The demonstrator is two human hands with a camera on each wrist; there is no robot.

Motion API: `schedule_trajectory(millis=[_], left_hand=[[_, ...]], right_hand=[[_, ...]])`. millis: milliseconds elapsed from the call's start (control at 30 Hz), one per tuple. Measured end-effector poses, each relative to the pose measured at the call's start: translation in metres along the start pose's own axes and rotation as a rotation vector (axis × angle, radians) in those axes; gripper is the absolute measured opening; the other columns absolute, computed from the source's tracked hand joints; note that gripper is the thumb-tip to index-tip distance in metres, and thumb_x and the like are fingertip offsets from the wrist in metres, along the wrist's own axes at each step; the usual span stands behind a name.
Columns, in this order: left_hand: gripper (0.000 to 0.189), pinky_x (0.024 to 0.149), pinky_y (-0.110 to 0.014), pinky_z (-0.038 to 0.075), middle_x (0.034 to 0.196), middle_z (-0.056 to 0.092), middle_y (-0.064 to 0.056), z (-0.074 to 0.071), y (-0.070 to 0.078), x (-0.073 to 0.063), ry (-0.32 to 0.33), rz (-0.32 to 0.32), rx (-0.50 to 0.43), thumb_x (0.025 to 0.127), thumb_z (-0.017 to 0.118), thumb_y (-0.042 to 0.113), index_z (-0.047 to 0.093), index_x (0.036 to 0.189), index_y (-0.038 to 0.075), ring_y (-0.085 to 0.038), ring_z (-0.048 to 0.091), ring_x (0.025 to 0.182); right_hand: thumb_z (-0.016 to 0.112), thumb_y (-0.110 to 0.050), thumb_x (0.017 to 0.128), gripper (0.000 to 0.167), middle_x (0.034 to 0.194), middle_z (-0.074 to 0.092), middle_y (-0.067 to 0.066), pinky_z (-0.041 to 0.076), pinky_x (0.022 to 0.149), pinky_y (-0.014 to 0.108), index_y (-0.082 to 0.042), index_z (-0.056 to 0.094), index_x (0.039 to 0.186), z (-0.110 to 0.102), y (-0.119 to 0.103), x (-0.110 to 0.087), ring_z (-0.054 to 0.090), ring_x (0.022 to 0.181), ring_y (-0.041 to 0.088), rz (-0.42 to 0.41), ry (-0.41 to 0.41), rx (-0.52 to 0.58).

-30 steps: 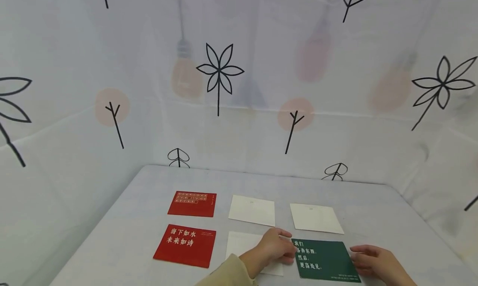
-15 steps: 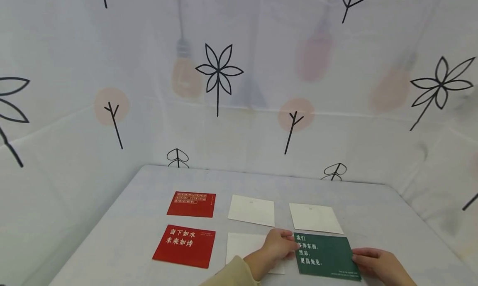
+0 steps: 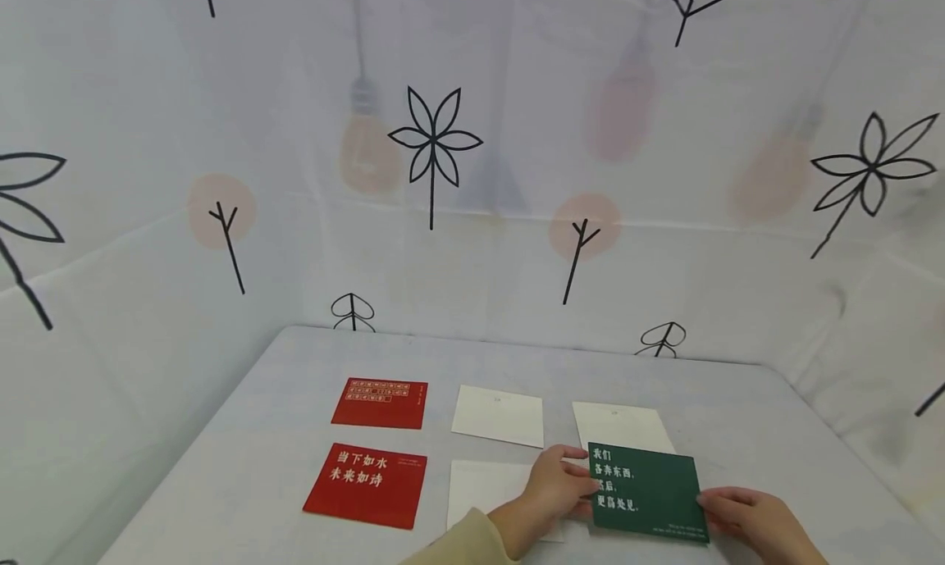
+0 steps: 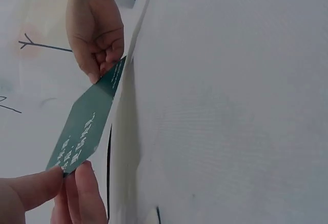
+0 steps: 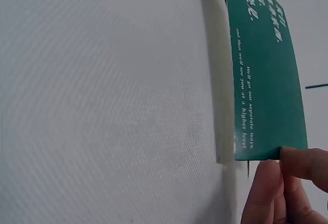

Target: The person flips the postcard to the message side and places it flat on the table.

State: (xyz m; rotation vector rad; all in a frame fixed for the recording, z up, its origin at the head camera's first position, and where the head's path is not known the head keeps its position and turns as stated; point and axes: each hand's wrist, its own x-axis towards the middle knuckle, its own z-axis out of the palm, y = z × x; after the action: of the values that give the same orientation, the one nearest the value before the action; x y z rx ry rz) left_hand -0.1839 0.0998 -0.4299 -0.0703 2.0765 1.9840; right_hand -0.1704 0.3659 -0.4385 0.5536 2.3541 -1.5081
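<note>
A green card (image 3: 650, 491) with white lettering is raised off the table and tilted, its printed face toward the head camera. My left hand (image 3: 555, 485) pinches its left edge between thumb and fingers. At the opposite edge my right hand (image 3: 753, 520) pinches it the same way, thumb on the printed face, as the right wrist view shows on the card (image 5: 269, 80). Behind the green card lies a white card (image 3: 620, 421), its lower part covered. Another white card (image 3: 483, 487) lies partly hidden under my left hand and sleeve.
Two red cards, an upper one (image 3: 380, 403) and a lower one (image 3: 365, 487), lie at the left of the table (image 3: 244, 483). A further white card (image 3: 498, 416) lies at the middle back. A patterned white cloth (image 3: 472, 261) hangs behind the table.
The green card has come up off the table and tilted, its far edge now overlapping the white card behind. My fingers, earlier at its sides, now pinch both edges.
</note>
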Motion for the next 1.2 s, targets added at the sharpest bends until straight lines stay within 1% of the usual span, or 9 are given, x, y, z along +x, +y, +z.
schedule_trajectory(millis=[100,233,333,500,600,733,833,967,1200], left_hand=[[0.024,0.053,-0.028,0.055,0.075,0.058,-0.002,-0.001,0.001,0.001,0.006,0.009,-0.019,0.075,0.072,-0.006,0.06,0.092,0.007,-0.014,0.061,0.063],[0.017,0.055,-0.027,0.055,0.073,0.059,-0.002,-0.002,0.001,0.002,0.0,0.006,-0.025,0.076,0.072,-0.003,0.061,0.086,0.007,-0.013,0.061,0.062],[0.014,0.055,-0.028,0.055,0.072,0.059,-0.001,-0.002,0.001,0.003,-0.008,0.015,-0.038,0.077,0.072,-0.001,0.062,0.084,0.007,-0.012,0.061,0.06],[0.008,0.055,-0.028,0.055,0.071,0.061,-0.001,-0.004,0.001,0.005,-0.035,0.022,-0.064,0.08,0.071,0.003,0.064,0.083,0.005,-0.011,0.059,0.058],[0.008,0.056,-0.026,0.055,0.07,0.06,-0.001,-0.005,0.001,0.007,-0.03,0.014,-0.049,0.08,0.072,0.005,0.064,0.082,0.006,-0.01,0.057,0.057],[0.008,0.056,-0.025,0.055,0.069,0.06,-0.001,-0.006,0.002,0.009,-0.019,0.01,-0.03,0.08,0.073,0.007,0.065,0.081,0.007,-0.009,0.056,0.056],[0.009,0.053,-0.022,0.052,0.067,0.059,0.0,-0.007,0.002,0.01,0.002,0.024,-0.008,0.079,0.073,0.01,0.065,0.08,0.008,-0.008,0.053,0.054],[0.009,0.052,-0.02,0.05,0.066,0.062,0.001,-0.008,0.001,0.011,0.023,0.043,-0.002,0.079,0.074,0.013,0.066,0.079,0.009,-0.006,0.051,0.053],[0.004,0.059,-0.026,0.055,0.072,0.067,-0.005,-0.011,0.001,0.011,-0.013,0.055,-0.107,0.08,0.071,0.004,0.07,0.082,0.0,-0.011,0.063,0.061]], right_hand=[[0.067,-0.033,0.085,0.055,0.09,0.066,0.012,0.053,0.075,0.039,0.016,0.057,0.108,-0.001,-0.002,-0.002,0.064,0.08,0.02,-0.013,-0.006,-0.011],[0.062,-0.027,0.09,0.046,0.09,0.065,0.011,0.053,0.075,0.038,0.015,0.058,0.107,-0.001,-0.002,-0.004,0.062,0.08,0.019,-0.039,-0.011,0.009],[0.062,-0.027,0.09,0.041,0.087,0.064,0.007,0.053,0.073,0.037,0.012,0.06,0.103,-0.001,-0.003,-0.005,0.061,0.078,0.018,-0.047,-0.001,0.055],[0.058,-0.025,0.093,0.027,0.079,0.059,0.005,0.051,0.067,0.035,0.002,0.059,0.094,0.001,-0.006,-0.007,0.057,0.072,0.019,-0.052,-0.003,0.172],[0.051,-0.022,0.096,0.028,0.08,0.061,0.007,0.052,0.069,0.034,0.006,0.055,0.1,0.002,-0.008,-0.006,0.059,0.074,0.02,-0.056,-0.022,0.227],[0.041,-0.016,0.1,0.039,0.083,0.064,0.009,0.054,0.074,0.034,0.018,0.042,0.117,0.0,-0.01,-0.005,0.062,0.078,0.021,-0.051,-0.035,0.274],[0.037,-0.015,0.1,0.044,0.083,0.065,0.01,0.054,0.076,0.035,0.022,0.036,0.123,-0.001,-0.01,-0.004,0.063,0.078,0.022,-0.044,-0.033,0.297],[0.04,-0.017,0.1,0.044,0.084,0.066,0.01,0.054,0.076,0.035,0.021,0.041,0.121,-0.001,-0.01,-0.004,0.063,0.079,0.023,-0.048,-0.032,0.326],[0.041,-0.013,0.099,0.033,0.085,0.066,0.011,0.054,0.075,0.035,0.015,0.056,0.107,-0.004,-0.009,-0.006,0.064,0.079,0.022,-0.085,-0.032,0.345]])
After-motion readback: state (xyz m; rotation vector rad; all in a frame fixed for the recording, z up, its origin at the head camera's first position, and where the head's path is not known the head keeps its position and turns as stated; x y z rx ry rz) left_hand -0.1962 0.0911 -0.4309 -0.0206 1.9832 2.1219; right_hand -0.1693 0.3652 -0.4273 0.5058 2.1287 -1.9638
